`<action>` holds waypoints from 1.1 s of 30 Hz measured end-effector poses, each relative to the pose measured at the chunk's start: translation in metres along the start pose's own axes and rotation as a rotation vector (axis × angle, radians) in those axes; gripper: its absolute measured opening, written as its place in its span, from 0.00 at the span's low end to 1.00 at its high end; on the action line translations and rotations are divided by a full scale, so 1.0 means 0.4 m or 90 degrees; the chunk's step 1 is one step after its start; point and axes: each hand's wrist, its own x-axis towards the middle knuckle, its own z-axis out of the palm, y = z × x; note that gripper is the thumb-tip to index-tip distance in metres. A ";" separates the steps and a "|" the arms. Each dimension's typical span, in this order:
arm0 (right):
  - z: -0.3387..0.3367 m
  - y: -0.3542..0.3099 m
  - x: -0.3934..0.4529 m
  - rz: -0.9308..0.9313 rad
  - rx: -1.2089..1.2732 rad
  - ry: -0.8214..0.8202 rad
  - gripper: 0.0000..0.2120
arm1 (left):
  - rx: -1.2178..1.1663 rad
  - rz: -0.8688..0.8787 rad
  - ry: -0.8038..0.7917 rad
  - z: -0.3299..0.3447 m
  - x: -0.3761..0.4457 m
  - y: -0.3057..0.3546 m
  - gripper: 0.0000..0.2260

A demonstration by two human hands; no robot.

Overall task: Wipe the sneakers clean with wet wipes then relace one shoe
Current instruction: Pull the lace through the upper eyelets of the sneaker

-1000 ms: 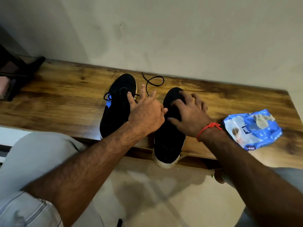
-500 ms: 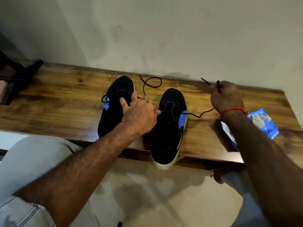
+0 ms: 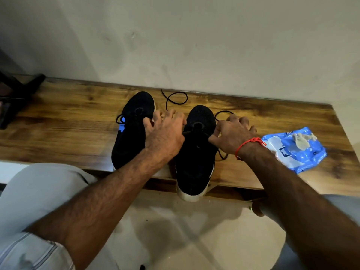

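Note:
Two black sneakers stand side by side on a wooden bench [image 3: 68,121], toes toward the wall. The left sneaker [image 3: 132,129] has a blue patch on its side. The right sneaker [image 3: 196,158] hangs its white heel over the bench edge. A black lace [image 3: 176,98] runs from the right sneaker's eyelets and loops behind the shoes. My left hand [image 3: 165,135] lies between the shoes and pinches the lace at the right sneaker's left side. My right hand [image 3: 231,135], with a red thread at the wrist, pinches the lace at that shoe's right side.
A blue pack of wet wipes [image 3: 298,151] lies on the bench at the right, with a crumpled used wipe [image 3: 302,141] on top. A dark object [image 3: 15,98] stands at the bench's far left. A wall rises right behind the bench. My knees are below the bench edge.
My right hand had pulled the lace far out to the right; it has come back to the right sneaker's side. The left hand stayed between the shoes.

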 end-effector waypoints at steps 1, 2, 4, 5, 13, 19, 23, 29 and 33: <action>0.001 0.001 0.000 0.006 0.005 -0.026 0.16 | -0.007 -0.004 -0.007 -0.002 0.005 -0.003 0.18; 0.004 -0.001 -0.002 -0.003 0.004 -0.034 0.15 | -0.018 0.001 -0.020 -0.003 0.008 -0.002 0.19; 0.016 -0.014 -0.007 -0.054 -0.024 0.002 0.13 | -0.031 0.040 -0.061 -0.006 0.010 0.006 0.23; 0.021 -0.021 -0.012 -0.078 -0.037 0.024 0.13 | -0.026 0.067 -0.077 -0.003 0.008 0.012 0.24; 0.012 -0.041 -0.029 -0.134 0.111 0.032 0.09 | 0.031 0.115 -0.007 0.030 0.003 0.030 0.15; 0.006 -0.043 -0.038 -0.138 0.052 0.003 0.09 | -0.052 0.072 -0.032 0.041 0.006 0.020 0.09; -0.004 -0.034 -0.036 -0.128 0.066 0.021 0.11 | -0.250 -0.187 -0.004 0.012 0.044 -0.008 0.09; -0.006 -0.038 -0.039 -0.151 0.062 0.049 0.13 | -0.264 -0.014 0.009 0.018 0.014 0.025 0.20; -0.002 -0.037 -0.040 -0.142 0.054 0.055 0.13 | -0.024 0.123 0.047 0.025 0.002 0.018 0.12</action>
